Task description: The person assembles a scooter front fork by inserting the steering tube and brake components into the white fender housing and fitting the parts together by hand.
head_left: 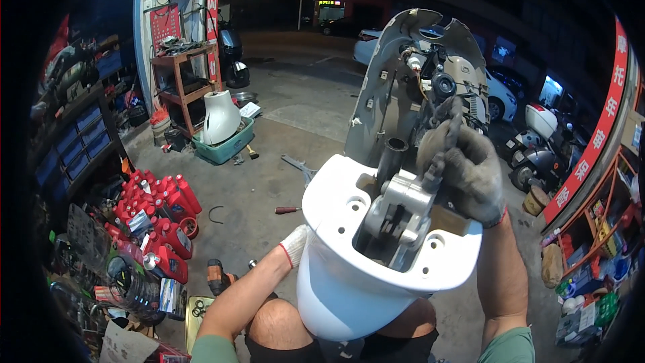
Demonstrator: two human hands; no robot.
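A white plastic scooter fender (349,275) stands over a grey metal fork part (403,212) in front of me, above my knees. My right hand (467,175), in a dirty grey work glove, grips the black cable and top of the fork part above the fender's opening. My left hand (295,243), in a white glove, reaches under the fender's left side and is mostly hidden behind it. Behind stands the scooter's grey front panel (390,94) with exposed wiring and a black steering tube (393,158).
Red oil bottles (158,218) crowd the floor at left. A cordless drill (218,275) lies near my left arm, a red-handled screwdriver (287,210) and a wrench (295,165) on the concrete. A green tub with a white panel (222,128), shelves, parked scooters (537,148) and cars surround.
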